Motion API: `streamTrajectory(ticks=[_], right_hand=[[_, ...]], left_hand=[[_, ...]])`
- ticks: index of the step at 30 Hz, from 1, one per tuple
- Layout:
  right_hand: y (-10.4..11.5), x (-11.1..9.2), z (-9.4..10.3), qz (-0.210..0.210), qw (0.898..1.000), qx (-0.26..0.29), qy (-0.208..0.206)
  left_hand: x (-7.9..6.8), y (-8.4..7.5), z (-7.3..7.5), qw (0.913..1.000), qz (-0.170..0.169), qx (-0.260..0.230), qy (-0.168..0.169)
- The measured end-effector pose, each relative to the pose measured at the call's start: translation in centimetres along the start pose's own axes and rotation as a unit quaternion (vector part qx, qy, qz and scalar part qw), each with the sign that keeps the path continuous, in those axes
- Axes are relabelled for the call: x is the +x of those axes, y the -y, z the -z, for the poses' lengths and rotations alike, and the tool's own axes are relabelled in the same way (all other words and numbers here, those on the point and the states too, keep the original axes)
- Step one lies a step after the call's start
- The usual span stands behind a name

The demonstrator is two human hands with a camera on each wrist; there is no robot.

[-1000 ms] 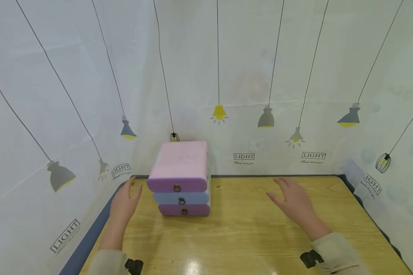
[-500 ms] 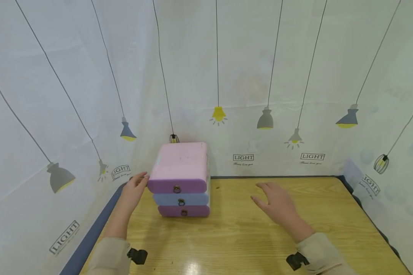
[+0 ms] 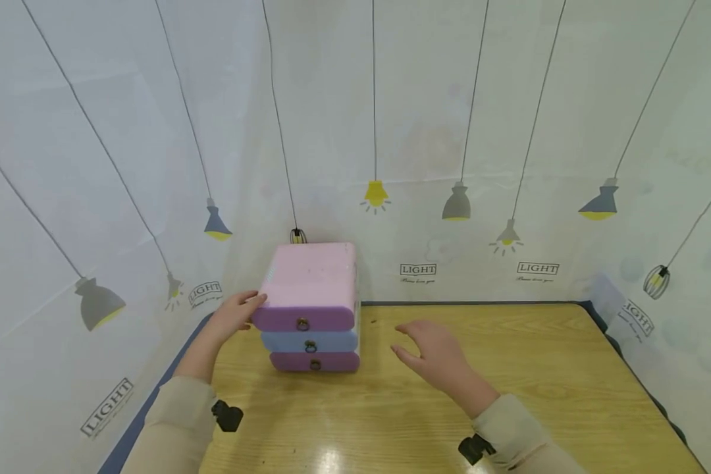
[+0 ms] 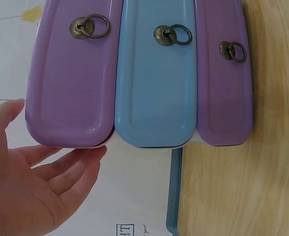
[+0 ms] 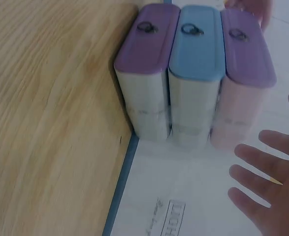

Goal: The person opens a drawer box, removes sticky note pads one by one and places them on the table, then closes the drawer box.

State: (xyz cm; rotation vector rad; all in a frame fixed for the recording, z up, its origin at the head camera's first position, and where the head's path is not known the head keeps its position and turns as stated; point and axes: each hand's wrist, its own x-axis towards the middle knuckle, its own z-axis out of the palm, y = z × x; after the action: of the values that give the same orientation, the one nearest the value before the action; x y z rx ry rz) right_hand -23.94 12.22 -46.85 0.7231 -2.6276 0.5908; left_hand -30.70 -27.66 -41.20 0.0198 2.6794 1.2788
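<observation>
A small three-tier drawer box (image 3: 311, 273) stands toward the back left of the table, with a pink top. Its fronts are purple, blue and purple, each with a bronze ring pull (image 4: 174, 35). At the upper left corner my left hand (image 3: 232, 317) has its fingers against or close to the top tier's side, the thumb near the top edge; none curl round it. To the right of the box, my right hand (image 3: 437, 355) hovers apart from it, fingers spread and holding nothing. In the right wrist view, spread fingers (image 5: 255, 160) face the box's right side.
The wooden table (image 3: 539, 368) has a dark blue edge along its back. White sheeting (image 3: 426, 118) printed with hanging lamps encloses the back and both sides. The box stands close to the back sheet.
My left hand has moved right and up to the box's upper left corner. My right hand has travelled left toward the box. The box has not visibly moved.
</observation>
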Motion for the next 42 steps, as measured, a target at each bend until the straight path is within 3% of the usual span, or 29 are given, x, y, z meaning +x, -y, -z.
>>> streamTrajectory(ticks=[7, 19, 27, 37, 42], right_hand=[[2.6, 1.1, -1.9, 0.077, 0.997, -0.005, 0.002], [7.3, 4.0, -5.4, 0.11, 0.991, -0.061, 0.046], [9.5, 5.9, -6.2, 0.098, 0.989, -0.089, 0.073], [10.8, 7.2, -7.7, 0.092, 0.987, -0.076, 0.109], [11.6, 8.0, -7.8, 0.066, 0.991, -0.07, 0.089]], left_hand=[[1.3, -0.9, 0.5, 0.9987, 0.018, 0.033, 0.034], [2.5, -1.2, 1.6, 0.992, 0.021, 0.074, 0.1], [2.7, -1.8, 1.6, 0.9869, 0.026, 0.088, 0.132], [2.4, -2.2, 1.8, 0.9819, 0.033, 0.089, 0.164], [2.6, -2.1, 1.9, 0.9825, 0.027, 0.091, 0.16]])
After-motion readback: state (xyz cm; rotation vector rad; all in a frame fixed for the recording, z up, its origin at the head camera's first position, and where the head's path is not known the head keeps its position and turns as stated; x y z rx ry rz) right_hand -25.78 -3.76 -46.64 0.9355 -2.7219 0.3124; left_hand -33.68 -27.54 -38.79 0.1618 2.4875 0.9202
